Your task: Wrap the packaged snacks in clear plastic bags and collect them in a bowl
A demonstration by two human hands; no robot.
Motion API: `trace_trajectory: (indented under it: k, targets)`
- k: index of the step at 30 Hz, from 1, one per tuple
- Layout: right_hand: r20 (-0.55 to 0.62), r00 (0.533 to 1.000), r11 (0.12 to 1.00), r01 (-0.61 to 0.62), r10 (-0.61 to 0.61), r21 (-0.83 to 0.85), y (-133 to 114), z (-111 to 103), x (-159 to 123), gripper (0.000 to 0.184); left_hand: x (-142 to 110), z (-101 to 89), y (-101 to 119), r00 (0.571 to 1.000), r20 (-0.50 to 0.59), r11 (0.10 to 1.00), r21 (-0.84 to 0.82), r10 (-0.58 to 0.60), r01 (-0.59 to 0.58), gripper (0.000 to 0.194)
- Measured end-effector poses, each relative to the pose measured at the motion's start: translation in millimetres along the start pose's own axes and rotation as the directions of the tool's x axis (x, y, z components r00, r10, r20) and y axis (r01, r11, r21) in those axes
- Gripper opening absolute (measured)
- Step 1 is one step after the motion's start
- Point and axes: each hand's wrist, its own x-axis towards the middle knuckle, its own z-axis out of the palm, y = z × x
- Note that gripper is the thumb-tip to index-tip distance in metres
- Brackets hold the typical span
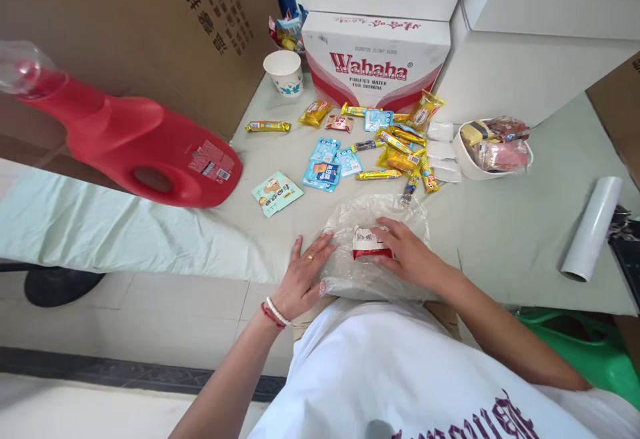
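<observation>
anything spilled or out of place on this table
Nothing looks spilled. The wrapped snacks lie jumbled, some overlapping, before the Wahaha box, and the clear plastic bag under the right hand is crumpled. The red bottle slants, perhaps just lens distortion.

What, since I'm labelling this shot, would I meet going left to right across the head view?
Red plastic bottle with a handle → ringed left hand → small red-and-white packet → white rounded bowl → white cylindrical roll.
</observation>
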Motion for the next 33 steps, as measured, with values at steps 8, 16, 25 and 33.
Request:
trace_trajectory:
  k: [8, 16, 25, 33]
  targets:
    - [0.178, 0.981, 0.992, 0.058, -0.078, 0.112, 17, -1, -80, 0.054, -5, -29.9, -3, 0.978, 0.202, 0.998, -0.040, 0.061, -0.054, 0.066]
    - [0.004, 0.998, 0.924, -0.065, 0.069, 0.376, 15, -19, -49, 0.030, 9, -12.6, -8, 0.999, 0.032, 0.999, 0.023, -0.038, 0.038, 0.028]
    - [0.009, 0.867, 0.861, -0.493, 0.498, -0.127, 39, -38, 1, 0.030, 40, 15.4, 4, 0.698, -0.530, 0.846, -0.071, -0.481, 0.529, 0.024]
    - [-0.065, 0.976, 0.921, -0.218, 0.208, -0.323, 17, -56, 85, 0.031, 45, 16.4, 20, 0.723, -0.675, 0.868, 0.264, -0.145, 0.420, 0.051]
